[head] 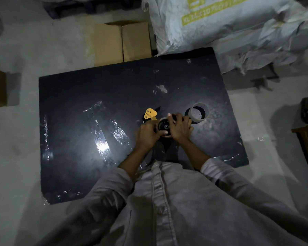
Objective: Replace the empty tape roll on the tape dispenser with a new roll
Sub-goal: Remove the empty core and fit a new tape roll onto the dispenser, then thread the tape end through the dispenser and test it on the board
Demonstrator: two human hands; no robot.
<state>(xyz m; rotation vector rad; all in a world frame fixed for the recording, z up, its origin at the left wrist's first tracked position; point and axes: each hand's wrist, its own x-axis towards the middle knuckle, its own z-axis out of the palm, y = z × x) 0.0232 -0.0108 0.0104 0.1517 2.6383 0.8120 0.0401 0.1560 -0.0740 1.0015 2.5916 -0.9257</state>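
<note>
Both hands (164, 132) grip dispenser (156, 119); roll (198, 113) just beside.

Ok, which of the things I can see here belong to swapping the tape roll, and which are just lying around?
Part of the job:
tape dispenser, held by the left hand and right hand
tape roll standing on the black board, just beyond the right hand

Just lying about:
cardboard box
white sack
clear tape strips stuck to the board

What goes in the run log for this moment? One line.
step: roll swap | hands: left hand and right hand both on tape dispenser hub | loose roll: beside, on black board
</note>
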